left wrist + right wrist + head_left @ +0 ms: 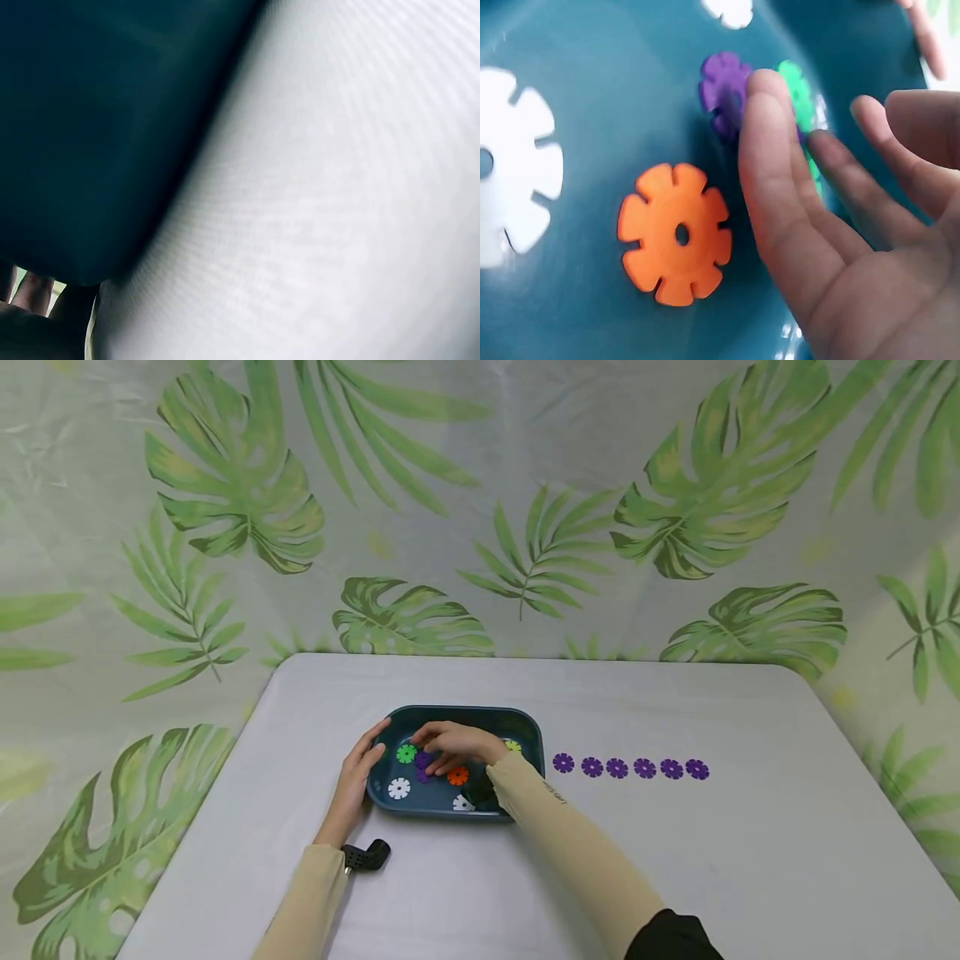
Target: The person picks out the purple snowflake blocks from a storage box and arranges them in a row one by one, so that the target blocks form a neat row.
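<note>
A dark teal tray (465,814) holds flower-shaped plastic discs with notched rims and a centre hole. My left hand (352,781) holds the tray's left end, thumb at the rim and fingers along the outside. Inside the tray, my right hand (457,745) reaches over purple discs (424,762), its fingers spread and slightly bent. In the right wrist view, the fingertips are right at a purple disc (721,82) and partly hide it. Beside them lie a green disc (406,753) and an orange disc (654,247).
White discs (399,788) and a yellow disc (513,746) also lie in the tray. Right of it, several purple discs (644,767) form a row on the white table (750,860). A leaf-patterned curtain (525,427) hangs behind.
</note>
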`<action>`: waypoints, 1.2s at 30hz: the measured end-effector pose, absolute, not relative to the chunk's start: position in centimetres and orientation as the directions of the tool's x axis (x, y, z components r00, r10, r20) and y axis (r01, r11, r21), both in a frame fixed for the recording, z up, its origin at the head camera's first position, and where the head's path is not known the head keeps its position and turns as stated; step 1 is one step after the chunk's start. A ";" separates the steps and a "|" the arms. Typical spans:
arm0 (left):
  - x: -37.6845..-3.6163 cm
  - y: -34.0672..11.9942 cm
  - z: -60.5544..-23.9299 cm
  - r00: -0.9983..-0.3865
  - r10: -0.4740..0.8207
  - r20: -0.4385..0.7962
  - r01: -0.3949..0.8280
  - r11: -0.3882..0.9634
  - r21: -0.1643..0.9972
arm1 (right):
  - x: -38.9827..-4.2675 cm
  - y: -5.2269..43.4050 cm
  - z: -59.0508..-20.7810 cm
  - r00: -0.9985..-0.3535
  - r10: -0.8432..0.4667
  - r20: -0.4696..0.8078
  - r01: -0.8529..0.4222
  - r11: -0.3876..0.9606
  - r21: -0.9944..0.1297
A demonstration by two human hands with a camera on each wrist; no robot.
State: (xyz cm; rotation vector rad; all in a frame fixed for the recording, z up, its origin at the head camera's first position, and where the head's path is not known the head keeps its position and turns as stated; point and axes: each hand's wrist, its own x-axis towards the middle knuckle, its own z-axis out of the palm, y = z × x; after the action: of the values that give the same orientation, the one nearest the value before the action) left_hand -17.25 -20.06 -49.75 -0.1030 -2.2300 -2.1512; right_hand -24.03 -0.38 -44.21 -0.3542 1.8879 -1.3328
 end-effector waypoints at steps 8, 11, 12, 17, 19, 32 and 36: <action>-16.9 -19.8 -48.6 -0.997 0.037 0.071 0.072 0.008 0.997 | -24.1 -0.8 -44.2 -0.674 -0.580 -0.457 0.150 0.498 -0.854; -17.0 -19.8 -48.6 -0.997 0.036 0.074 0.075 0.005 0.997 | -24.1 -0.5 -44.3 -0.712 -0.553 -0.433 0.124 0.508 -0.853; -17.1 -19.8 -48.9 -0.996 0.033 0.078 0.079 0.009 0.997 | -24.1 -0.3 -44.4 -0.720 -0.550 -0.423 0.120 0.503 -0.856; -17.4 -19.9 -49.7 -0.996 0.016 0.091 0.091 0.010 0.996 | -24.2 1.6 -43.4 -0.716 -0.603 -0.352 0.084 0.425 -0.901; -17.3 -19.9 -49.7 -0.995 0.013 0.095 0.095 0.010 0.995 | -24.1 2.9 -42.7 -0.710 -0.631 -0.312 0.059 0.388 -0.920; -16.9 -19.9 -49.1 -0.997 0.030 0.066 0.066 -0.006 0.998 | -22.8 20.4 -41.2 -0.833 -0.510 -0.214 0.041 0.328 -0.944; -16.2 -19.6 -47.6 -0.998 0.042 0.057 0.057 0.000 0.998 | -21.9 27.4 -42.3 -0.882 -0.412 -0.230 0.088 0.335 -0.938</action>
State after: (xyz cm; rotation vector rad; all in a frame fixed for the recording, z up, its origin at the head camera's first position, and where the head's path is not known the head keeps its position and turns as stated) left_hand -16.20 -19.60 -47.63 -0.1086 -2.2136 -2.2116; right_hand -21.91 27.42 -42.34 -0.2850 2.1757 -1.5683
